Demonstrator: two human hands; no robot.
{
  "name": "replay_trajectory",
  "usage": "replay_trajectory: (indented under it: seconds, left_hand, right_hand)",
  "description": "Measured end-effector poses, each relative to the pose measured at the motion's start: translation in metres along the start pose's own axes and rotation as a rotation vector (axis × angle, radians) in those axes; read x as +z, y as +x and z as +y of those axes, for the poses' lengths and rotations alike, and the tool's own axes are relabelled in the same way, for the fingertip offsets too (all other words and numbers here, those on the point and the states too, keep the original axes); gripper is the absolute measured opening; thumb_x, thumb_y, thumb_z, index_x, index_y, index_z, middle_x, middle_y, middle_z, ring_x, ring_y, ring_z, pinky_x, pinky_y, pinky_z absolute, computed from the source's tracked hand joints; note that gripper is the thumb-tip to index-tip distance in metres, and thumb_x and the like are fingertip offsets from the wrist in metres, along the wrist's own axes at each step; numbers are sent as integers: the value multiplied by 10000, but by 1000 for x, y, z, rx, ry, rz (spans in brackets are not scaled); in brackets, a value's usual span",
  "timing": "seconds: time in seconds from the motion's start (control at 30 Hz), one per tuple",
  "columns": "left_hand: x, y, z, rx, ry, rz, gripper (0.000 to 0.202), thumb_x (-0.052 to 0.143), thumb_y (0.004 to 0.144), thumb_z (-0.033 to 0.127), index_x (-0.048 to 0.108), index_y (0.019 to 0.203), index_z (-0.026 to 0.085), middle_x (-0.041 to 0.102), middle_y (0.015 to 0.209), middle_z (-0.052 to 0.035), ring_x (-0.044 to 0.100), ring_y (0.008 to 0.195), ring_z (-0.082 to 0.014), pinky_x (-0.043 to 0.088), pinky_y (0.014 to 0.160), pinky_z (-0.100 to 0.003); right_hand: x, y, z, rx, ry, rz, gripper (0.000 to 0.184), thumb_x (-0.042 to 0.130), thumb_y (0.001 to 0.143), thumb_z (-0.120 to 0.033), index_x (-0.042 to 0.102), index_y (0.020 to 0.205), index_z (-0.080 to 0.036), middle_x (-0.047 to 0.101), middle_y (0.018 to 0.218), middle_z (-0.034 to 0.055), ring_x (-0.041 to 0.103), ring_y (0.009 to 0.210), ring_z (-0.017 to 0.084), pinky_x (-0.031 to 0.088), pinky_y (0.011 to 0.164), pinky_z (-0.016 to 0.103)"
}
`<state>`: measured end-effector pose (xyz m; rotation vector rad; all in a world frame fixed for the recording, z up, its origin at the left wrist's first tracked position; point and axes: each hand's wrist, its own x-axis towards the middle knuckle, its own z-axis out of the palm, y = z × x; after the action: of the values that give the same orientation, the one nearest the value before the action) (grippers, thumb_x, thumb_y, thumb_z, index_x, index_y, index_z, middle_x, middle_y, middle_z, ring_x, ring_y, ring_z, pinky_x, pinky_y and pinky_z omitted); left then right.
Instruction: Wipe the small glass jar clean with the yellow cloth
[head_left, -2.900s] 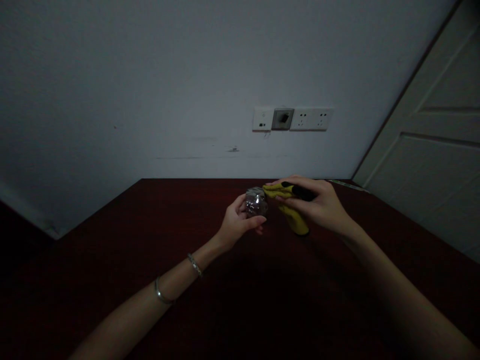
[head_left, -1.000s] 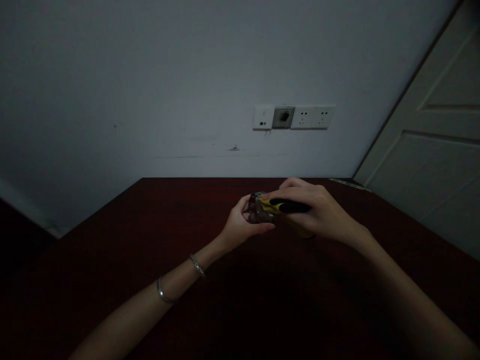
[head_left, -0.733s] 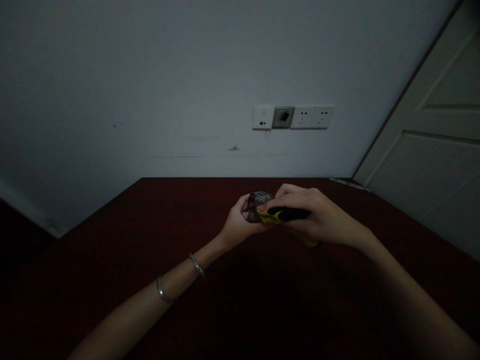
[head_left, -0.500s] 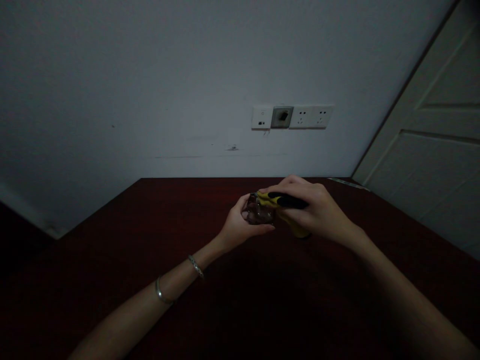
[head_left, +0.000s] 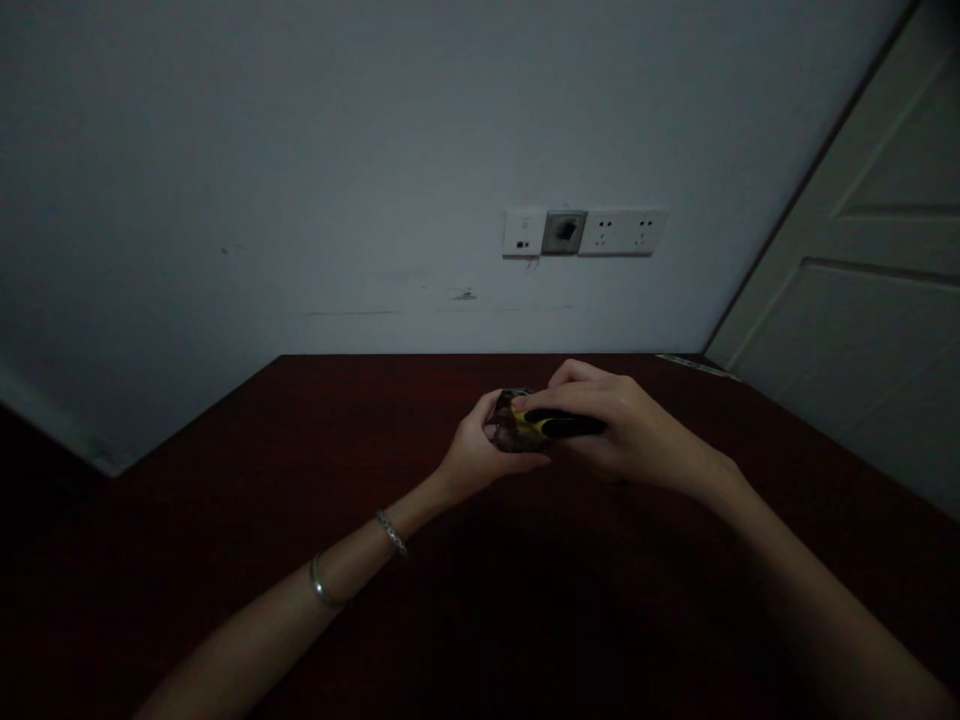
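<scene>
My left hand [head_left: 480, 445] is wrapped around a small see-through, shiny brownish container [head_left: 508, 434], with the thumb along its near side. It looks like a glass or clear plastic cup, though the dim light hides its exact kind. In my right hand [head_left: 619, 415] is a tool with yellow-and-black handles, which looks like a pair of pliers [head_left: 574, 425]. Its front end reaches the container's upper right part, and my right fingertips are close to the rim there. The jaws are hidden by fingers and shadow. Both hands are above the table.
A dark red wooden table [head_left: 360, 420] stretches below both arms. Behind it stands a pale wall with a row of sockets and switches [head_left: 585, 233]. At the right is a white panelled door [head_left: 862, 280]; a thin strip [head_left: 697, 367] lies at the table's back right edge.
My right hand has turned slightly and moved a little down and left. The pliers' lower handle, which hung apart before, is now hidden in the grip. My left hand has hardly moved.
</scene>
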<state>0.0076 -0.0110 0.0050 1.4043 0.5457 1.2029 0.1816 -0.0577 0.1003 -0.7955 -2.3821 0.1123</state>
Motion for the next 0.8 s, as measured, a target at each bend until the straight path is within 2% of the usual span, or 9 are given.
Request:
replay_trajectory:
  seconds: [0.13,0.27,0.4,0.47,0.57,0.7,0.8]
  left_hand:
    - [-1,1,-1,0,21,30,805,889,429,165,483,1123,160,651,1082,-98,657,968,-240,531,866,-389]
    - [-3,2,-4,24,90,66,787,888,443,208,485,1117,153,666,1064,-106,661,949,-253,538,822,-382]
    - [-7,3,-4,75,132,67,810,893,420,225,489,1117,150,666,1071,-121,658,953,-263,533,819,-380]
    - [-7,3,-2,70,115,49,799,892,428,235,499,1119,154,659,1083,-117,653,966,-256,529,836,-373]
    - [-8,0,4,21,42,23,772,882,469,235,505,1138,158,644,1100,-106,655,943,-222,533,831,-346]
    - [-10,-4,12,-30,-7,46,742,872,492,227,509,1134,148,636,1088,-102,650,875,-190,553,766,-316]
    - [-10,-4,16,-20,-39,50,747,872,485,241,512,1132,149,635,1075,-94,642,869,-190,560,737,-303]
  right_hand:
    - [4,0,-1,9,2,-2,268,588,842,-109,690,1071,-203,633,849,59,548,785,163,460,657,269]
    - [8,0,-4,44,2,-58,282,591,826,-92,685,1070,-197,624,884,68,564,790,166,468,672,286]
    - [9,2,-9,49,93,-59,225,613,827,-126,696,1020,-206,644,889,61,586,794,165,486,688,294]
    - [7,3,-9,42,165,-6,219,638,819,-149,695,1023,-203,662,902,57,607,824,169,498,721,299]
    - [2,2,-7,102,214,149,235,666,799,-173,687,1032,-202,687,956,51,641,861,179,510,771,313]
    - [-1,1,6,206,148,361,237,682,788,-229,680,1023,-201,708,982,54,662,861,210,523,782,352]
    - [2,1,18,203,81,425,244,659,809,-236,668,1050,-196,703,1002,69,655,898,226,518,809,382]
